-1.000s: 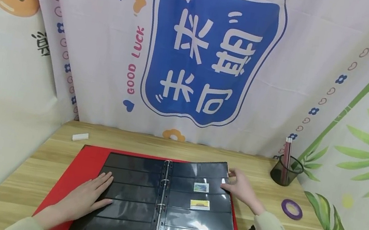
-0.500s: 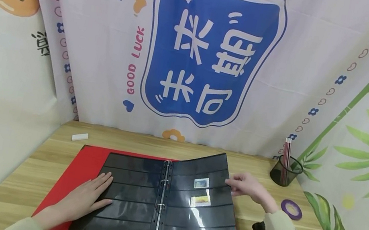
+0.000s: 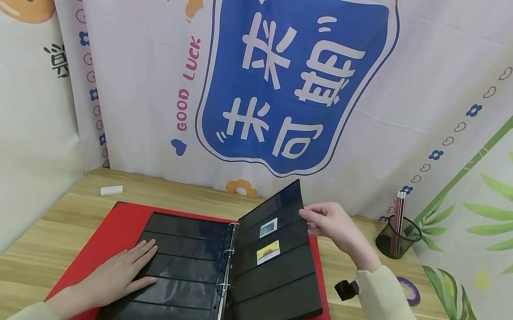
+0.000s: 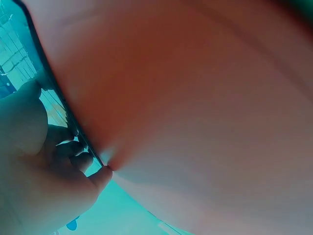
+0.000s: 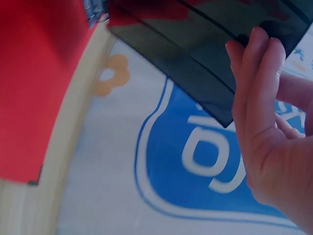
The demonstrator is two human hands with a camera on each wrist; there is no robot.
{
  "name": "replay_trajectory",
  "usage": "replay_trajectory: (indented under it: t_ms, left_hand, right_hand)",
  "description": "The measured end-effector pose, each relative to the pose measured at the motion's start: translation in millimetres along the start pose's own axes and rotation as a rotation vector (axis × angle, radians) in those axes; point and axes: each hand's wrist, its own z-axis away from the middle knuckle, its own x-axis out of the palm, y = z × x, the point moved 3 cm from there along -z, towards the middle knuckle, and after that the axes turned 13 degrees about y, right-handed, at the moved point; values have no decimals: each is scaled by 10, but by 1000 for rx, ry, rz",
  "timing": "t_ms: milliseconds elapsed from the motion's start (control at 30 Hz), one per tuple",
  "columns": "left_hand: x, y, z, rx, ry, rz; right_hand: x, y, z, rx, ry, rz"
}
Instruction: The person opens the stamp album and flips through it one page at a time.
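Observation:
A red ring binder (image 3: 89, 245) lies spread on the table, with black pocket pages on its metal rings (image 3: 223, 289). My right hand (image 3: 334, 227) pinches the outer edge of the right-hand page (image 3: 275, 276), which stands raised and tilted above the red cover. Two stamps sit in that page's pockets: a bluish one (image 3: 268, 227) and a yellow one (image 3: 268, 252). In the right wrist view the fingers (image 5: 259, 73) lie against the page's underside. My left hand (image 3: 115, 275) rests flat, fingers straight, on the left page (image 3: 177, 266) and the red cover.
A black mesh pen cup (image 3: 397, 240) with pencils stands at the back right, near a purple tape roll (image 3: 409, 291). A white block (image 3: 111, 190) lies at the back left. Printed cloth (image 3: 157, 81) hangs behind the table.
My right hand has lifted the right page's outer edge and carried it up and to the left, uncovering red cover beneath. The left hand has stayed in place.

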Motion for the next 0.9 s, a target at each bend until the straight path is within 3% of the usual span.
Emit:
replay_trajectory:
  t_ms: [267, 567, 700, 900]
  left_hand:
    - [-24, 11, -1, 10, 12, 2]
    - [-117, 89, -90, 46, 6, 31]
    - [-250, 253, -235, -19, 1, 152]
    - [-646, 694, -591, -83, 87, 360]
  right_hand:
    - [230, -316, -93, -47, 20, 3]
    - [443, -460, -155, -23, 42, 16]
    - [512, -525, -165, -40, 41, 13]
    - [653, -666, -155, -108, 55, 46]
